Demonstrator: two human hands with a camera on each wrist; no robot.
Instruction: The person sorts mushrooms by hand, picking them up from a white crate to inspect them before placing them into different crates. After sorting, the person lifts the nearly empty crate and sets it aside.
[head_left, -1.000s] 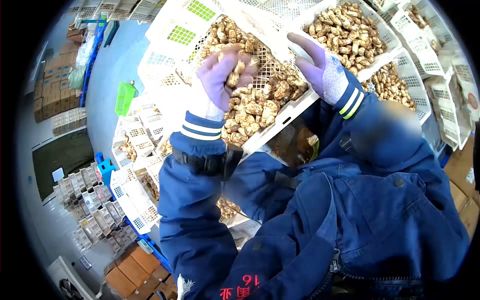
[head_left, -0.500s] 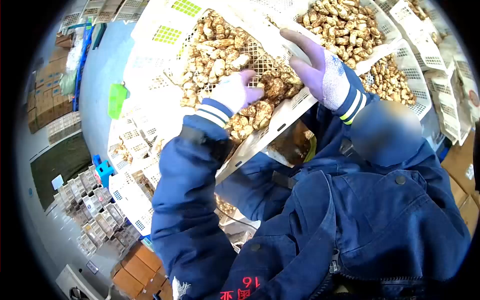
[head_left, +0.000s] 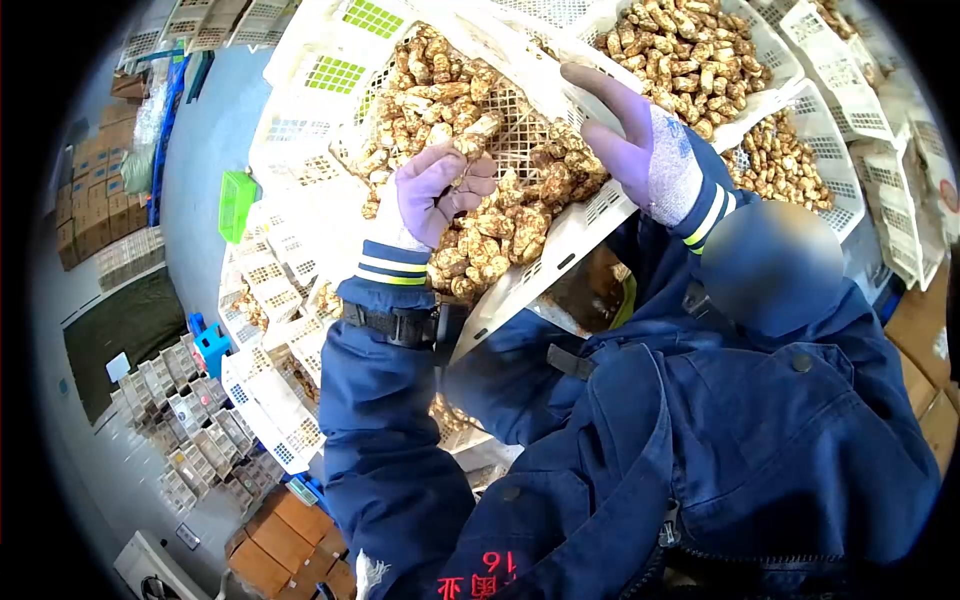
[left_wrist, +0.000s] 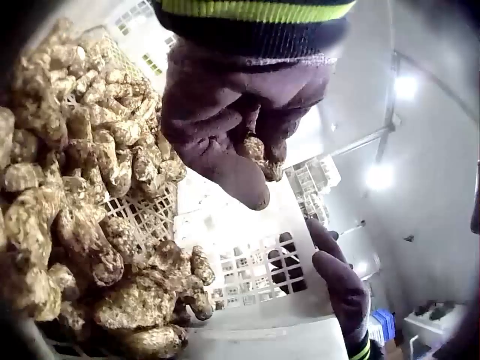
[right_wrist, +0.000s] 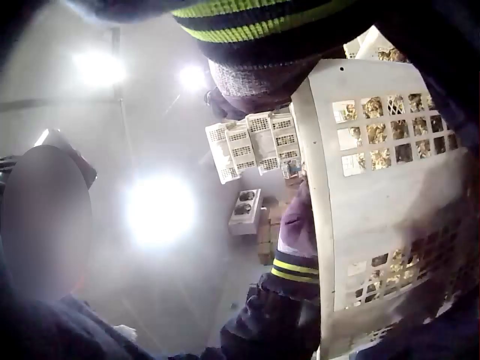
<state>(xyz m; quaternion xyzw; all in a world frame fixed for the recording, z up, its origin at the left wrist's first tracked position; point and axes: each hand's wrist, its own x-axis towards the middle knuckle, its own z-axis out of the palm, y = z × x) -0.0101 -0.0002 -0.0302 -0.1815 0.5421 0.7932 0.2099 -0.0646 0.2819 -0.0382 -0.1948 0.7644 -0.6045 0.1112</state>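
My left hand (head_left: 432, 195), in a purple-palmed glove, pinches a small knobbly brown-and-white root (left_wrist: 255, 148) between thumb and curled fingers, above a white lattice crate (head_left: 530, 290) of similar roots (head_left: 510, 235). In the left wrist view, that hand (left_wrist: 244, 120) hangs beside the heap. My gloved right hand (head_left: 645, 150) holds the crate's upper right wall, with digits on both sides; some fingers show through the lattice in the left wrist view. At the top of the right wrist view, the right hand (right_wrist: 255, 90) is partly hidden by its cuff.
Another crate of roots (head_left: 685, 60) stands beyond the right hand, with a smaller-root crate (head_left: 785, 170) beside it. More white crates (head_left: 270, 400) stand at the left, near a green basket (head_left: 236, 205). Cardboard boxes (head_left: 280, 540) are stacked at lower left.
My left hand reached down among the roots, then drew back leftward with a small root in its fingers. The right hand keeps its hold, and the crate has shifted slightly left.
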